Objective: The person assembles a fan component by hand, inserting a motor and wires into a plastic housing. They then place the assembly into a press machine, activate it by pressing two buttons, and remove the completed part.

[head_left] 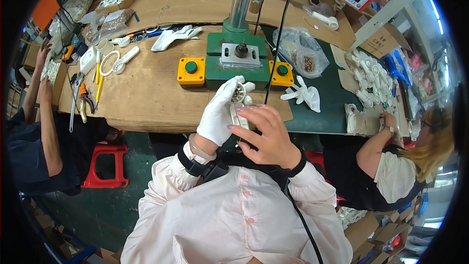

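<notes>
My left hand [218, 115], in a white glove, is closed around a white plastic piece [239, 99] that looks like a hand shower. Its round, spoked head points away from me, with brownish bits showing inside, and its handle comes toward me. My right hand [266, 136] is bare, palm down over the handle, fingers spread; whether the fingertips press on it I cannot tell. A tiny pale spot shows by the right thumb, too small to name. Just beyond the hands stands a green press [236, 71] with a metal fixture [240, 55] on its base.
Yellow button boxes [191, 71] [282, 72] flank the press. White gloves [305, 93] [176, 37] and a bag of brown beads [304, 58] lie nearby. Pliers [87, 99] are at left, white parts [372, 80] at right. Co-workers [36, 151] [381, 161] sit on both sides. A black cable [279, 34] hangs across.
</notes>
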Tool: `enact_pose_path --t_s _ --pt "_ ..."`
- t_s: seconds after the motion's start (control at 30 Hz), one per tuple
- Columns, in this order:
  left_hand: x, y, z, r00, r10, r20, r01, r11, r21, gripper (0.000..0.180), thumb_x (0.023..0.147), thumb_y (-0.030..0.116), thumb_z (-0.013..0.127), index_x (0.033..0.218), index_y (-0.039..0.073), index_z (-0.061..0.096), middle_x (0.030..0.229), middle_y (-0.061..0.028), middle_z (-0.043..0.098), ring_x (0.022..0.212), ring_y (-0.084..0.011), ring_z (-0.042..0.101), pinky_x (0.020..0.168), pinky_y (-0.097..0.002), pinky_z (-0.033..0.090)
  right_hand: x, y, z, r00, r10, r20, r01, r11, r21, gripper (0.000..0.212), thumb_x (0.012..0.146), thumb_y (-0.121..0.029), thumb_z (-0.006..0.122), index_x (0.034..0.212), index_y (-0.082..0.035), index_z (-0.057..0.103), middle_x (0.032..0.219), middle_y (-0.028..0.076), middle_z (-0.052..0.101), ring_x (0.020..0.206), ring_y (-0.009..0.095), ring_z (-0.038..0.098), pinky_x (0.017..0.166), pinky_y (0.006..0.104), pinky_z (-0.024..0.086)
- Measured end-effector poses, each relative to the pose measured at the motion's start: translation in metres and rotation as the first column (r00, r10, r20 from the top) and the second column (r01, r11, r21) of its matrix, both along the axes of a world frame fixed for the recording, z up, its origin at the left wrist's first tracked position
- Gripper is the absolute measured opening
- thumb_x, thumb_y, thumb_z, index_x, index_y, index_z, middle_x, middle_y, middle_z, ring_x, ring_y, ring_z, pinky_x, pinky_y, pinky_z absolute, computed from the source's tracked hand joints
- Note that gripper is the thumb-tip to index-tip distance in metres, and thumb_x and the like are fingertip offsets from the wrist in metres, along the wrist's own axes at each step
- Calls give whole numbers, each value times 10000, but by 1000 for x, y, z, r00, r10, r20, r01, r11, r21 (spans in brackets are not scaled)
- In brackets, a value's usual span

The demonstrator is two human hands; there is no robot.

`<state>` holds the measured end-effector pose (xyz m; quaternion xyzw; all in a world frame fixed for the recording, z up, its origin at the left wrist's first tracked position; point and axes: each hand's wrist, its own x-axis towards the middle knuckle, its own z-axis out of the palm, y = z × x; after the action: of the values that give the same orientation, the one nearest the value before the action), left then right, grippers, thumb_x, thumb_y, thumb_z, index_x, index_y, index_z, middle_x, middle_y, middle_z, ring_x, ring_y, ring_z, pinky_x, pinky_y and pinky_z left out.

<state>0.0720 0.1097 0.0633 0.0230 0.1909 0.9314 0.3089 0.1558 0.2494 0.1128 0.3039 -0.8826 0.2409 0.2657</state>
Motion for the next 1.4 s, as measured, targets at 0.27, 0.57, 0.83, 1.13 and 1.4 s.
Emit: enact_pose_path --t_s 0.27,0.57,0.83,1.13,1.4 --pt "1 2 10 995 68 -74 -83 970 -227 371 999 213 495 1338 62 495 1242 -152 604 857 -153 590 730 -290 523 0 8 -23 992 -1 -125 10 998 69 296 723 -125 786 1007 -150 707 1073 14 697 1047 224 639 972 426 472" --pt "1 2 14 991 75 -115 -102 960 -260 357 995 195 504 1323 56 499 1245 -149 608 828 -151 587 705 -284 524 1 7 -20 988 -11 -152 16 999 28 250 731 -115 780 970 -138 713 1015 -12 714 1022 211 649 942 417 497" --pt "3 1 15 988 69 -138 -103 961 -255 371 995 206 501 1334 55 491 1240 -150 613 823 -153 584 711 -283 520 0 5 -20 989 -11 -150 15 999 30 243 724 -119 782 958 -137 717 1011 -18 713 1022 208 639 939 419 497" --pt "3 -1 16 988 57 -141 -94 958 -272 390 1012 254 490 1344 52 478 1223 -149 619 828 -165 593 725 -288 523 2 16 3 999 41 4 -41 999 -23 237 744 -74 751 972 -129 722 1054 20 703 1031 221 627 951 407 470" --pt "1 -1 6 997 -60 -46 57 996 -74 433 1032 405 449 1291 65 516 1133 -78 638 845 -154 626 701 -298 546 -42 35 24 1000 -21 2 21 988 -152 229 744 -95 759 972 -101 735 1017 40 654 939 257 592 850 372 455"
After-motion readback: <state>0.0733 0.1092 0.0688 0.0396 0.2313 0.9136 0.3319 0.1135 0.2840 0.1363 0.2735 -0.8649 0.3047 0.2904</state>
